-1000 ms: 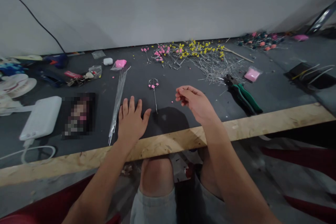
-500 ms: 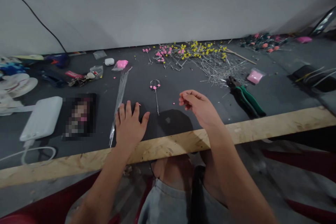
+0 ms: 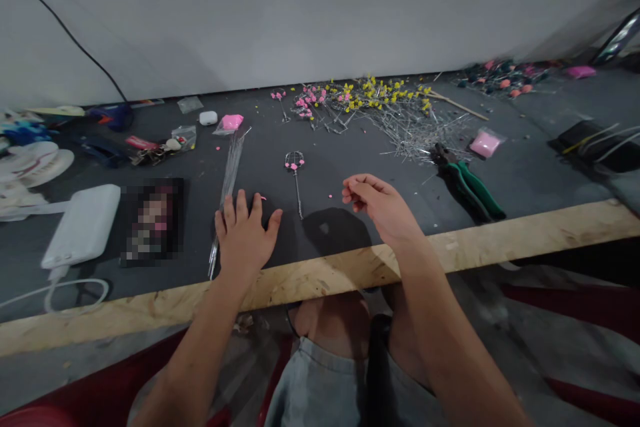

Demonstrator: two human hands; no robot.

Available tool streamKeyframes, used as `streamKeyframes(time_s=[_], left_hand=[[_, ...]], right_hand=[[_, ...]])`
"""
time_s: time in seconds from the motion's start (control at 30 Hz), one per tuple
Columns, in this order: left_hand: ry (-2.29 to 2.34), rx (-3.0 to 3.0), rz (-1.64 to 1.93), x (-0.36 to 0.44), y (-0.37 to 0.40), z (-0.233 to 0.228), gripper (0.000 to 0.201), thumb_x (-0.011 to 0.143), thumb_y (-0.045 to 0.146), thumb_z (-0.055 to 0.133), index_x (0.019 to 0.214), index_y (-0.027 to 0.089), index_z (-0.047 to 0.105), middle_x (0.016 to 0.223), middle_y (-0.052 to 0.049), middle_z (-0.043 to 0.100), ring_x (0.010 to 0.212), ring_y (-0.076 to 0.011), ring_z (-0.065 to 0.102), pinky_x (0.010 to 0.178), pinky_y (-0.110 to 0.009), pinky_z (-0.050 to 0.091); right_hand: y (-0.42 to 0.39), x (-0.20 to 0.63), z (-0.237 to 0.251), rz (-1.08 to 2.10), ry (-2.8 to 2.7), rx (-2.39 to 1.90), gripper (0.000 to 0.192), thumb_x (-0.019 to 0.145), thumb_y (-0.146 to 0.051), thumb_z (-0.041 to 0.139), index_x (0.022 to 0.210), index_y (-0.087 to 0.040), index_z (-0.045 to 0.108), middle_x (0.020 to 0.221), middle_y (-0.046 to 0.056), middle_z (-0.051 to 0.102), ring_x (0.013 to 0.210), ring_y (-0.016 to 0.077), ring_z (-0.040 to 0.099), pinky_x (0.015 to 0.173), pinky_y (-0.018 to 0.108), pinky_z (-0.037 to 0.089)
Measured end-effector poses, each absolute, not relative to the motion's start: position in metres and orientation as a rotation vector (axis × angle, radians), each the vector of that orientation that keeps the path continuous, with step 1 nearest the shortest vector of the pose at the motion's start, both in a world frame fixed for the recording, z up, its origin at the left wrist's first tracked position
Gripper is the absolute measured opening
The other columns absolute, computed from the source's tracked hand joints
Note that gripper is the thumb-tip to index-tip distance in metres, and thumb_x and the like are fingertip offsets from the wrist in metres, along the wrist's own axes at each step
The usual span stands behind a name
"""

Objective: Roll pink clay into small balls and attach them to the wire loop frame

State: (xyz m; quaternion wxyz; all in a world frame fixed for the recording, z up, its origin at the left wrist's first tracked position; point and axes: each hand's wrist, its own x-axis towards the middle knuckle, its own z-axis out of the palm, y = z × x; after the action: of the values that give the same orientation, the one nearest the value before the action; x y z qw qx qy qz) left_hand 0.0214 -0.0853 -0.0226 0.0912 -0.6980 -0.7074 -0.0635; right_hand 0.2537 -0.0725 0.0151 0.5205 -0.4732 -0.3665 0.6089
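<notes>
My left hand (image 3: 245, 230) lies flat on the dark tabletop with its fingers spread, partly over a bundle of thin metal wires (image 3: 231, 170). A small pink sliver (image 3: 263, 198), which looks like clay, shows beside its index fingertip. Between my hands rests a wire piece (image 3: 297, 190) with a twisted stem, a looped head and several pink blobs. To its right my right hand (image 3: 377, 203) hovers above the table, thumb and fingers pinched together; whatever may be between them is hidden. A tiny pink ball (image 3: 330, 196) sits just left of those fingers.
Green-handled pliers (image 3: 470, 187) lie on the right, near a pink clay packet (image 3: 486, 143). Yellow-tipped wire stems (image 3: 380, 93) are heaped along the wall. At left are a white power bank (image 3: 83, 223), a phone-like dark object (image 3: 155, 220) and keys (image 3: 150, 152). A wooden edge (image 3: 320, 278) runs along the front.
My left hand has slid slightly left, and the pink sliver by its index finger shows a little differently. My right hand stays pinched in nearly the same place.
</notes>
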Motion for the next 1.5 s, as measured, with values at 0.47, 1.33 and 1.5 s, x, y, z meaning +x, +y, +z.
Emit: streamKeyframes(time_s=[0.47,1.33,1.5], left_hand=[[-2.125,-2.094,-0.132,0.025,-0.069,-0.021,0.06,0.09,0.049,0.024,0.135,0.013,0.041,0.145,-0.016,0.032,0.136,-0.0352,0.018,0.107,-0.056,0.015],[-2.093,-2.177,-0.096,0.028,-0.086,-0.017,0.059,0.09,0.05,0.026,0.138,0.016,0.037,0.147,-0.015,0.03,0.137,-0.0329,0.017,0.108,-0.051,0.016],[-2.093,-2.171,-0.144,0.026,-0.08,-0.018,0.056,0.089,0.051,0.029,0.133,0.019,0.044,0.146,-0.014,0.03,0.136,-0.0342,0.019,0.107,-0.051,0.019]], right_hand=[[-0.07,0.254,0.014,1.465,-0.902,-1.133,0.013,0.078,-0.032,0.06,0.08,-0.021,0.066,0.076,0.0,0.063,0.069,0.0102,0.056,0.057,0.023,0.036],[-0.071,0.255,0.014,1.444,-0.918,-1.157,0.013,0.077,-0.034,0.06,0.079,-0.022,0.065,0.075,0.001,0.062,0.069,0.0113,0.056,0.057,0.024,0.037],[-0.07,0.253,0.012,1.465,-0.906,-1.134,0.013,0.076,-0.034,0.061,0.078,-0.021,0.065,0.075,0.001,0.062,0.068,0.0104,0.055,0.056,0.023,0.036]])
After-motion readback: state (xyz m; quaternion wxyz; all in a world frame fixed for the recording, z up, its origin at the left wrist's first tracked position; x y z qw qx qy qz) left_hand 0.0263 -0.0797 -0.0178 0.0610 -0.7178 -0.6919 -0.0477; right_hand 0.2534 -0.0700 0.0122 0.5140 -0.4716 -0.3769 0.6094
